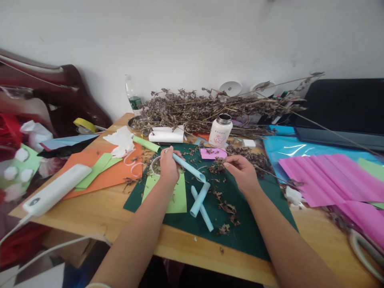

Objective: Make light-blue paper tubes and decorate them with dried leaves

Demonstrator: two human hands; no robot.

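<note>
My left hand (169, 166) is closed round a light blue paper tube (189, 166), which slants down to the right over the dark green mat (180, 224). Two more blue paper tubes (196, 205) lie crossed just below it. With fingertips pinched together, my right hand (243, 176) holds a dried leafy stem (219, 165). Crumbled dry leaves (228, 208) are scattered over the mat. Partly hidden behind my left hand are a round white-rimmed container (155, 166) and a green paper sheet (177, 196).
A heap of dried plants (192, 106) spans the back. Before it stands an uncapped white bottle (220, 131). On the left are a white corded device (57, 190) and orange paper (105, 176); pink crepe paper (327, 176) and a black screen (345, 104) occupy the right.
</note>
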